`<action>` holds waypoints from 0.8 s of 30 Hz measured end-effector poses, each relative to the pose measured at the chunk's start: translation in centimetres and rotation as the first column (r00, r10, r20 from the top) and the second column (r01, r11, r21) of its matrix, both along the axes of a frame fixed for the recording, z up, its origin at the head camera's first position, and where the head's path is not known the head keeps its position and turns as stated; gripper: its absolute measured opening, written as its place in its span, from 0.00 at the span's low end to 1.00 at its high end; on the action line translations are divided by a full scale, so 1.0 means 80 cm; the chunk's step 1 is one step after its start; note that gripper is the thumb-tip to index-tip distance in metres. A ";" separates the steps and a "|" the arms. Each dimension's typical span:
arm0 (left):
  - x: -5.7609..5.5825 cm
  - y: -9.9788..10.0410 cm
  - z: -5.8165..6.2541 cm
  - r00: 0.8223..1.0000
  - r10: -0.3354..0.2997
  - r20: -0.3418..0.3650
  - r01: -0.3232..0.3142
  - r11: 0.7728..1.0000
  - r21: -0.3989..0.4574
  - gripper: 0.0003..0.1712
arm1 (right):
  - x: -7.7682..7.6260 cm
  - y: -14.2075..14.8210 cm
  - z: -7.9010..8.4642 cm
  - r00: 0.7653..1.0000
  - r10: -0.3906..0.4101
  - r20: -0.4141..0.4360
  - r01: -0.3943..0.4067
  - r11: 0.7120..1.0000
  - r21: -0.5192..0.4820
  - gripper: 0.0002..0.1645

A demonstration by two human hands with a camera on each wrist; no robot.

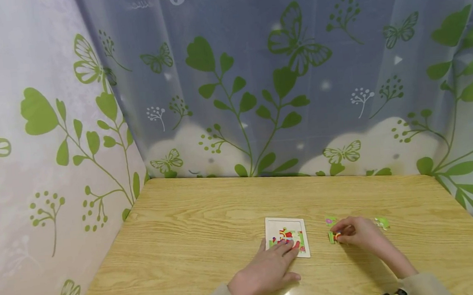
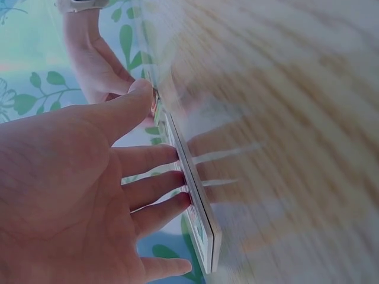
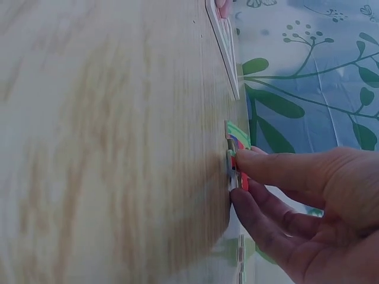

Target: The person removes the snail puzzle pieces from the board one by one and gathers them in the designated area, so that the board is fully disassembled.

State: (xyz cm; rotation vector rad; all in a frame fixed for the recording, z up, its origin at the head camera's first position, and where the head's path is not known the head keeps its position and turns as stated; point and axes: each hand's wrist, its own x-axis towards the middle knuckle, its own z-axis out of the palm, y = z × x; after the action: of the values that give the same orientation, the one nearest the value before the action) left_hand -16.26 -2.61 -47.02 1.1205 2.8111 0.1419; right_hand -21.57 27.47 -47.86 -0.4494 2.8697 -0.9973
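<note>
A white-framed puzzle board (image 1: 274,226), partly filled with colourful pieces in its nearer part, lies flat in front of me. My left hand (image 1: 267,268) rests on it, its outstretched fingertips (image 2: 180,201) touching the pieces and the thumb held away. To the right of the board, my right hand (image 1: 363,235) pinches a small puzzle piece (image 1: 332,237) of green, red and blue between thumb and fingertips. In the right wrist view this piece (image 3: 235,139) is low against the tabletop, partly hidden behind the thumb.
Just beyond the right hand lies a green puzzle piece with a pink-purple flower (image 1: 330,221). Another green piece (image 1: 382,222) sits to its right. The wooden table (image 1: 192,225) ends at hanging cloth (image 1: 235,133) printed with leaves and butterflies.
</note>
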 end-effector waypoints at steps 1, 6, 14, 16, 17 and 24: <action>0.000 0.000 0.000 1.000 -0.001 -0.001 0.001 1.000 0.001 0.38 | 0.000 0.000 0.000 1.000 -0.004 0.002 0.004 1.000 0.003 0.10; 0.001 -0.003 0.002 1.000 -0.007 0.012 0.007 1.000 0.016 0.37 | 0.001 -0.001 -0.001 1.000 -0.023 0.015 0.023 1.000 0.009 0.11; -0.003 -0.005 0.001 0.999 -0.025 -0.028 0.025 1.000 0.015 0.36 | 0.000 -0.002 -0.001 0.998 -0.046 0.033 0.045 0.998 0.034 0.11; -0.004 -0.004 0.001 0.999 -0.025 -0.038 0.026 1.000 0.016 0.36 | 0.001 -0.003 0.000 0.998 -0.047 0.033 0.046 0.998 0.039 0.10; -0.005 -0.003 0.001 0.999 -0.025 -0.038 0.025 1.000 0.015 0.36 | 0.001 -0.004 0.001 0.998 -0.049 0.032 0.048 0.998 0.039 0.10; -0.006 0.000 0.002 1.000 -0.011 -0.020 0.012 0.999 0.034 0.34 | 0.002 -0.006 0.009 0.996 -0.089 0.024 0.088 0.996 0.017 0.08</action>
State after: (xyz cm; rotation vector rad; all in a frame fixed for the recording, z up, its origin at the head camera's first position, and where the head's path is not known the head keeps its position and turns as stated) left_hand -16.75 -2.65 -46.85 1.1513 2.8292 0.1803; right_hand -21.43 27.03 -47.14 -0.3089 2.8961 -0.9845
